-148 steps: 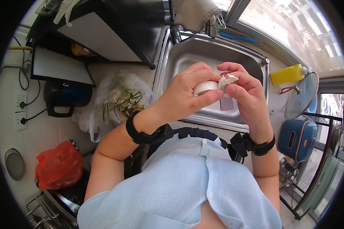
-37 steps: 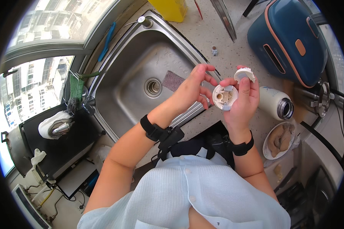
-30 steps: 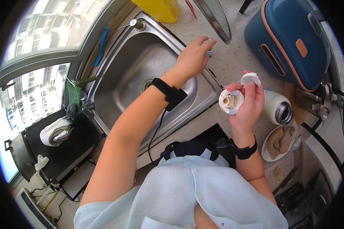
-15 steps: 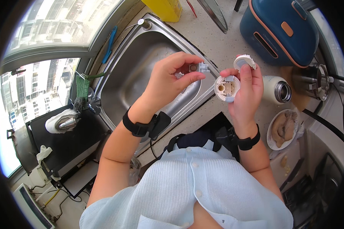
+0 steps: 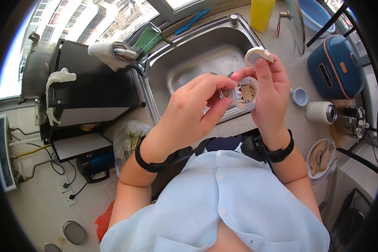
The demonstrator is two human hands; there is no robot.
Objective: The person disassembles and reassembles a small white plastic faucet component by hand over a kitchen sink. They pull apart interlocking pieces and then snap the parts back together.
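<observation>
My right hand (image 5: 269, 86) grips a round white flip lid (image 5: 253, 93). Its cap (image 5: 256, 55) is raised under my thumb, and beige and grey plastic parts show inside the lid. My left hand (image 5: 197, 109) pinches a small grey plastic piece (image 5: 227, 93) with a round brownish opening. This piece is right at the lid's left side, touching it or nearly so; my fingers hide part of it. Both hands are above the near right edge of the steel sink (image 5: 185, 63).
An uncapped white bottle (image 5: 319, 112) and a pale blue cup (image 5: 299, 97) are on the counter at right, near a blue box-shaped appliance (image 5: 336, 67). A plate of raw meat (image 5: 313, 161) lies nearer. Left of the sink is a black cabinet (image 5: 92, 88).
My left hand has brought the grey piece right up against the open lid. The view has shifted, showing more of the left wall and the pale blue cup.
</observation>
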